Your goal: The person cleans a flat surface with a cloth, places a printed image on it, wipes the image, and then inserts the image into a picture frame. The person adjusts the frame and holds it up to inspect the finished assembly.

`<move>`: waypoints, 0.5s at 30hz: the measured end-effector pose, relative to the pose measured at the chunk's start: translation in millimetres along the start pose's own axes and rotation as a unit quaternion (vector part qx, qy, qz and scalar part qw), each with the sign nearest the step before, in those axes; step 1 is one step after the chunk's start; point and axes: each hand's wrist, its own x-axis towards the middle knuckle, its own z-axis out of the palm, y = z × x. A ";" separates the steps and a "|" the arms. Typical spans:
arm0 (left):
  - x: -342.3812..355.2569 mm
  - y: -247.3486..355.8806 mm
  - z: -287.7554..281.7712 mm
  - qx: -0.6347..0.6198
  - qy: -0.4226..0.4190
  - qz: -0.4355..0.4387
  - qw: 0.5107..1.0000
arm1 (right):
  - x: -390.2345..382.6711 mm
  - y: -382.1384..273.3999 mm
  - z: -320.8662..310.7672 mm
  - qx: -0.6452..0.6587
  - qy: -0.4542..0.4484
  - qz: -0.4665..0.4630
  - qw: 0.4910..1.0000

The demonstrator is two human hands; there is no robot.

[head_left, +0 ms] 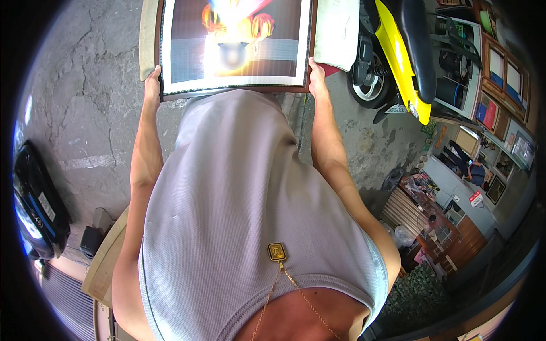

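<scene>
A framed picture with a dark brown frame and a white border lies in front of me at the top of the head view. Bright glare washes out the middle of its colourful print. My left hand grips the near left corner, thumb up along the side. At the near right corner my right hand is closed on the frame in the same way. The fingers of both hands are mostly hidden under the edges. Beneath the picture, a cream board shows on the left and a whitish sheet on the right.
A yellow and black motorcycle stands close on the right. At the far left is a dark vehicle on cracked concrete. A person is at the right among frames and clutter. Plants grow at lower right.
</scene>
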 end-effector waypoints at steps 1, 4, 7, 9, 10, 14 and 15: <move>0.9 -1.1 -0.8 0.005 0.000 0.005 1.000 | 0.4 0.5 0.0 0.002 0.000 0.001 1.000; 3.5 -4.2 -2.1 0.015 0.002 0.013 1.000 | 1.8 0.8 -1.3 0.007 -0.001 0.007 1.000; 3.6 -1.4 -0.8 0.011 0.003 -0.003 1.000 | -0.3 -2.2 -0.2 0.010 0.001 0.012 1.000; 4.5 -1.7 -1.9 0.003 0.002 -0.025 1.000 | -2.9 -3.4 1.4 -0.001 0.007 0.008 1.000; 5.6 -2.0 -1.6 0.001 -0.001 -0.021 1.000 | -3.8 -4.9 1.7 -0.003 0.012 0.005 1.000; 4.2 -2.0 -2.2 0.012 -0.006 -0.007 1.000 | -5.3 -6.5 1.4 0.004 0.012 0.009 1.000; 6.2 -3.8 -2.8 0.007 -0.009 -0.002 1.000 | -5.0 -6.6 1.4 0.011 0.007 0.013 1.000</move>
